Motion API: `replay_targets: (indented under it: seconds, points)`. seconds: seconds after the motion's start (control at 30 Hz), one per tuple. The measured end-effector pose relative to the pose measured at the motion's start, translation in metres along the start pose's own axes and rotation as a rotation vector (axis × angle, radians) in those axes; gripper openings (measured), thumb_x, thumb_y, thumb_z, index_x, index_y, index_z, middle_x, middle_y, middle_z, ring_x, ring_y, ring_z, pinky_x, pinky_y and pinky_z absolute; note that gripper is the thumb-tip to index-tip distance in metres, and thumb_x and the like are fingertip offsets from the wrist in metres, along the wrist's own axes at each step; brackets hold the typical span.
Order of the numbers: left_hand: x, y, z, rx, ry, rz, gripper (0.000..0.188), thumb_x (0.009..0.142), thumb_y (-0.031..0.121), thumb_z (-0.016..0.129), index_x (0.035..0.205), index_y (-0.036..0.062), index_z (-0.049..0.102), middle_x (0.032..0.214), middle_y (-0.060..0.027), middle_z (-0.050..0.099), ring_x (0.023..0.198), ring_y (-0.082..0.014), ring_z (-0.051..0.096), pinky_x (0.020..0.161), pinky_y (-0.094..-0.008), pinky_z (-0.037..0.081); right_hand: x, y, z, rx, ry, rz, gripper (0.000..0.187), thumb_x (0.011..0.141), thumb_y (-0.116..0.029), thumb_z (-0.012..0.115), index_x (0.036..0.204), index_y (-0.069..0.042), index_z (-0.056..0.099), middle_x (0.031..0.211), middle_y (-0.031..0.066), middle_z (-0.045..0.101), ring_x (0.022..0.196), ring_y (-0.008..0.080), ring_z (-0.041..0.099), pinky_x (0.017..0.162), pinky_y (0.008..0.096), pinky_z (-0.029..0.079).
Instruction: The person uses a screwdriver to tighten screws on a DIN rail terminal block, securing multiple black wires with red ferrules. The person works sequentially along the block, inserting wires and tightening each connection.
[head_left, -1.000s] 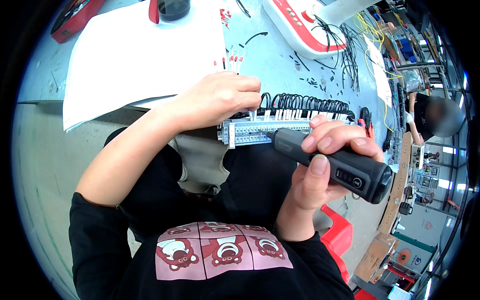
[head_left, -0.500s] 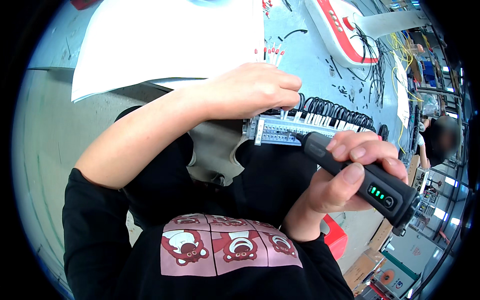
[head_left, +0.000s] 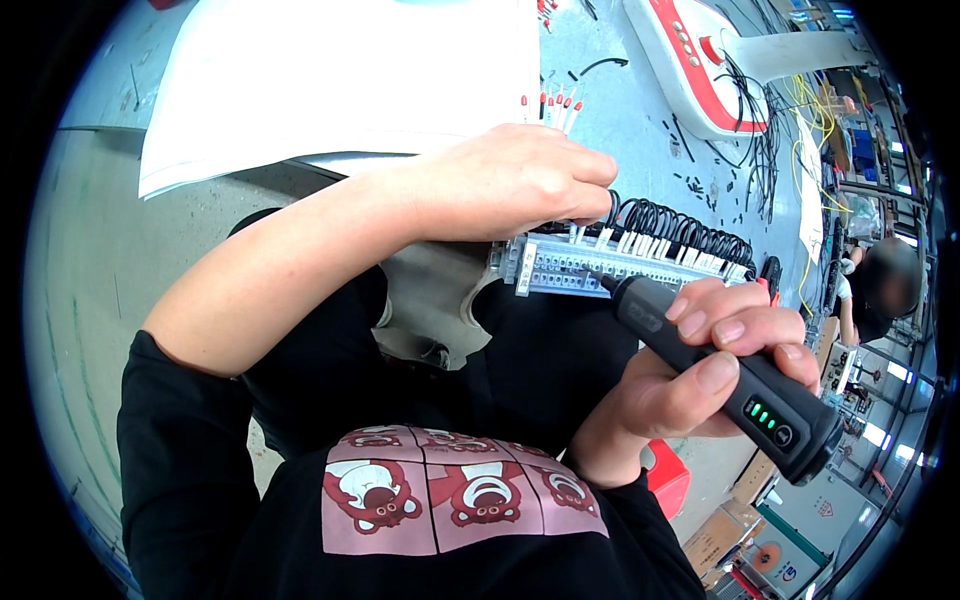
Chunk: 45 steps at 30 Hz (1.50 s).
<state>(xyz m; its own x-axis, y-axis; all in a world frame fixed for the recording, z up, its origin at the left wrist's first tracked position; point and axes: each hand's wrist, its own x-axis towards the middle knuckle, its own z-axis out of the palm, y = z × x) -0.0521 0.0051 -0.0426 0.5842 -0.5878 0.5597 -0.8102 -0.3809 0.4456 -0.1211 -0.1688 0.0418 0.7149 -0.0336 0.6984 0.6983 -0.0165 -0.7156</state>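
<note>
A grey terminal block strip (head_left: 565, 267) lies at the near edge of the bench, with a row of looped black wires (head_left: 672, 222) with white marker sleeves along its far side. My left hand (head_left: 520, 182) reaches across to the strip's left part, its fingers pinched on a wire; the fingertips are partly hidden behind the knuckles. Wrapped in my right hand (head_left: 715, 355) is a black cordless electric screwdriver (head_left: 648, 306) with green lights on its grip. Its thin bit points left at the strip's near face; whether it touches a screw I cannot tell.
Large white paper sheets (head_left: 340, 80) cover the bench's far left. Several red-tipped wires (head_left: 562, 108) lie beyond my left hand. A white-and-red device base (head_left: 705, 75) stands at the back right, near loose black wires (head_left: 760, 160). Another person (head_left: 885, 290) is at the far right.
The screwdriver and my right hand have shifted slightly right and nearer to me, the bit moving a little along the strip. My left hand keeps its pinch. The whole view has shifted slightly.
</note>
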Motion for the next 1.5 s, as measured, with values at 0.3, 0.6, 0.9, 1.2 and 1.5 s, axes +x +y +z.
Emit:
replay_targets:
  seconds: [0.3,0.6,0.9,1.2,1.5]
  points:
    - [0.000,0.003,-0.002,0.025,-0.009,-0.020,0.005,0.083,0.011,0.060,0.083,0.0074,0.056,0.085,-0.0049,0.053,0.074,-0.0262,0.056,0.067,-0.0379,0.046,-0.001,0.003,-0.001,0.036,-0.019,-0.036,0.053,0.083,-0.013,0.077,0.115,-0.013,0.035,0.090,0.0088,0.054,0.062,0.0202,0.057,0.054,0.0345,0.055]
    - [0.000,0.004,-0.007,0.092,-0.028,-0.046,0.004,0.083,0.011,0.059,0.085,0.0077,0.057,0.085,-0.0051,0.053,0.076,-0.0250,0.058,0.068,-0.0377,0.047,0.003,0.007,-0.001,0.064,-0.045,-0.084,0.053,0.081,-0.008,0.075,0.118,-0.010,0.036,0.089,0.0103,0.054,0.062,0.0209,0.058,0.054,0.0339,0.056]
    - [0.002,0.004,-0.008,0.076,-0.020,-0.079,0.005,0.081,0.006,0.060,0.083,0.0063,0.055,0.084,-0.0056,0.053,0.074,-0.0257,0.060,0.064,-0.0387,0.049,0.004,0.009,-0.004,0.098,-0.057,-0.117,0.053,0.080,-0.005,0.074,0.117,-0.008,0.036,0.089,0.0125,0.054,0.063,0.0218,0.059,0.054,0.0339,0.057]
    - [0.002,0.001,-0.006,0.052,-0.040,-0.139,0.018,0.082,0.001,0.058,0.098,0.0083,0.054,0.088,-0.0070,0.054,0.078,-0.0271,0.061,0.067,-0.0395,0.050,0.004,0.005,-0.008,0.106,-0.043,-0.061,0.055,0.083,-0.009,0.075,0.122,-0.009,0.036,0.092,0.0124,0.053,0.067,0.0222,0.058,0.060,0.0374,0.056]
    - [0.012,-0.001,-0.007,-0.030,-0.097,-0.116,0.020,0.082,0.003,0.061,0.099,0.0139,0.060,0.088,-0.0070,0.052,0.079,-0.0273,0.060,0.068,-0.0395,0.048,0.003,0.002,-0.014,0.107,-0.134,-0.046,0.054,0.084,-0.008,0.072,0.125,-0.009,0.036,0.096,0.0096,0.049,0.072,0.0213,0.055,0.062,0.0364,0.051]
